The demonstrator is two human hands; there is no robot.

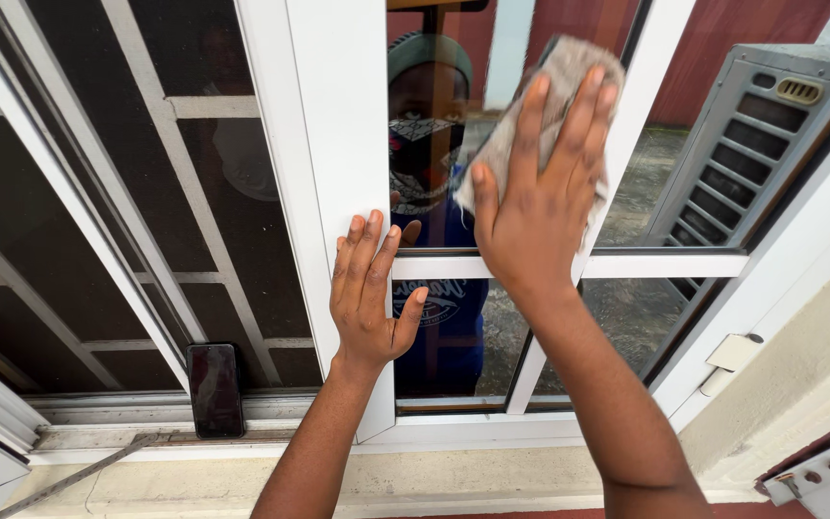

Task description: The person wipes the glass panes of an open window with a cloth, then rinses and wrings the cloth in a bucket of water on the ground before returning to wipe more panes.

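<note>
Right hand (535,207) fingers spread, pressing grey cloth (549,96) flat against glass pane (646,183); left hand (369,293) open, empty, bracing white window frame (338,144) steady.

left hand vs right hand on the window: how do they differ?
The left hand lies bare and flat on the white window frame; the right hand presses a grey cloth against the glass pane. The right hand sits higher, fingers spread wider. Both are open-palmed, fingers pointing up.

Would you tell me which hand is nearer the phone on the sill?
Left. The left hand rests flat on the white frame, above and right of the phone; the right hand presses a cloth higher up.
</note>
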